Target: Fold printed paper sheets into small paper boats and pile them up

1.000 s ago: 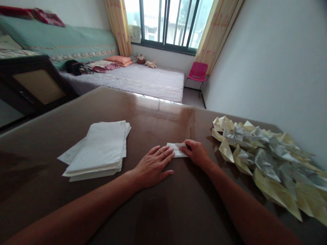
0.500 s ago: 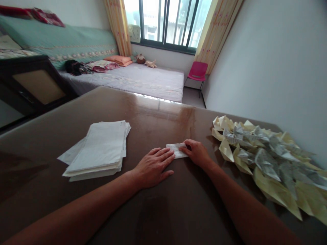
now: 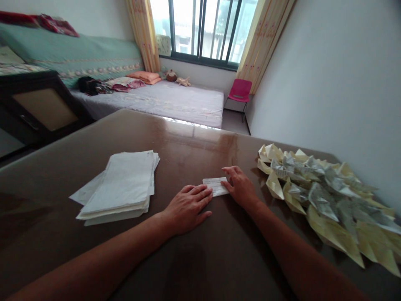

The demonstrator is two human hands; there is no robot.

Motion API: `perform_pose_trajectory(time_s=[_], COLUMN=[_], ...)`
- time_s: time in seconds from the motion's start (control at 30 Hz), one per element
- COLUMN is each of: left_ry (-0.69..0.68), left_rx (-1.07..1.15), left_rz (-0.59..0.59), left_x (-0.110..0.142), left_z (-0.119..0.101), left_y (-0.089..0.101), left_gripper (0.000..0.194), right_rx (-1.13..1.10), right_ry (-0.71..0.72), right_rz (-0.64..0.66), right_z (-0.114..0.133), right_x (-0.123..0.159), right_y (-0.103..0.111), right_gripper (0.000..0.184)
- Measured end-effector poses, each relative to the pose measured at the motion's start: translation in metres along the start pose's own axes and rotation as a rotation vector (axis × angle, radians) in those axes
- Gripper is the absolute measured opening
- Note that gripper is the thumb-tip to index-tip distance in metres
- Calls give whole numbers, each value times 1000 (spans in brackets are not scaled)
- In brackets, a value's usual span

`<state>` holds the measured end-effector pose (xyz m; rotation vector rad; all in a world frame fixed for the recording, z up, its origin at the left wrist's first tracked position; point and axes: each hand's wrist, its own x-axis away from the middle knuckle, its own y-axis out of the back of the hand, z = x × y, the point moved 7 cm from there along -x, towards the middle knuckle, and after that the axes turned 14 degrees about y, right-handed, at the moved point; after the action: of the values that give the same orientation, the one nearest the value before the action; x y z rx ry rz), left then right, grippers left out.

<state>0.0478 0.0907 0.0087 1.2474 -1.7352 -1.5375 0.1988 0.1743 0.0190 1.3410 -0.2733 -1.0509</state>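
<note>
A small folded piece of printed paper [image 3: 216,186] lies flat on the brown table [image 3: 150,259] between my hands. My left hand [image 3: 190,207] is laid flat with fingers outstretched, its fingertips on the paper's left end. At the right end, the thumb of my right hand [image 3: 241,186] touches the paper while its index finger is raised, leaving a gap between them. Further left sits a stack of white paper sheets [image 3: 125,179]. Many folded paper boats [image 3: 322,196], cream and printed grey, crowd the table's right side.
Past the table's far edge stand a bed [image 3: 175,98] and a pink chair [image 3: 240,90] under a window [image 3: 203,33]. A dark cabinet [image 3: 44,104] is at the left, and a white wall [image 3: 332,83] runs along the right.
The right index finger has lifted away from the paper and spread from the thumb. My left hand keeps its place on the paper. The view has tilted slightly.
</note>
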Motion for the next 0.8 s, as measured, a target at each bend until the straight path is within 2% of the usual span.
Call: perform_pose_trajectory(time_s=[0.07, 0.1, 0.2, 0.27, 0.37, 0.57, 0.67, 0.8], left_ry=[4, 6, 15, 14, 0, -6, -3, 10], left_rx=[-1, -1, -2, -6, -10, -44, -53, -55], left_rz=[-10, -21, -54, -65, -93, -130, -130, -151], left_x=[1, 1, 2, 3, 3, 3, 3, 5], left_z=[0, 0, 0, 0, 0, 1, 1, 3], left_y=[0, 0, -1, -2, -2, 4, 5, 4], left_gripper=[45, 45, 46, 45, 38, 38, 36, 38], right_rx=[59, 54, -13, 3, 13, 23, 49, 64], right_ry=[124, 182, 324, 361, 356, 261, 186, 172], right_rz=[-20, 11, 229, 321, 375, 409, 379, 371], right_z=[23, 36, 71, 81, 74, 46, 43, 45], right_x=[-2, -3, -1, 3, 13, 38, 40, 38], right_y=[9, 9, -9, -20, -30, -33, -35, -39], right_gripper=[26, 26, 31, 38, 50, 73, 74, 73])
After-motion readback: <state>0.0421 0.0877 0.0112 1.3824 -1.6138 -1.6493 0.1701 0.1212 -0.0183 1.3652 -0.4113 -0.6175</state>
